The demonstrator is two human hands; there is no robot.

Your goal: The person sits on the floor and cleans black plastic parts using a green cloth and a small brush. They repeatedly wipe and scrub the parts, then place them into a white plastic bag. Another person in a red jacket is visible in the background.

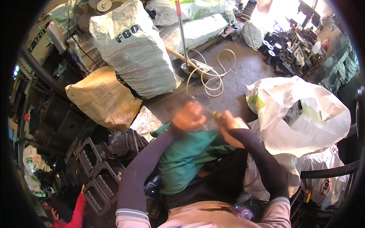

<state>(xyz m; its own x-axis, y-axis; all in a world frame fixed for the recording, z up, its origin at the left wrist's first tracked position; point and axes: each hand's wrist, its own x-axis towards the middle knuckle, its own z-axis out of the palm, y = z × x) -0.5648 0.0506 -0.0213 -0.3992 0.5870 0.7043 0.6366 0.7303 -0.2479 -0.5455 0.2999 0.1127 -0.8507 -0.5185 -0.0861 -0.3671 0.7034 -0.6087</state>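
In front of me, my left hand (pixel 189 116) is raised over the green cloth (pixel 186 155) on my lap. Motion smears its fingers, so its grip cannot be made out. Close beside it, my right hand (pixel 231 125) is closed, and a small tan, knob-like end pokes out at its thumb side. What that piece belongs to is blurred. A faint dark smear between the hands is too unclear to name. The cloth lies below both wrists, draped across my dark trousers.
Black plastic housings (pixel 99 182) stack at my left; a red sleeve (pixel 78 209) of another person shows beyond. A large open white sack (pixel 300 117) stands right. Ahead are a full white sack (pixel 133 49), a tan sack (pixel 104 97), a coiled pale hose (pixel 213 74) and black parts (pixel 279 49).
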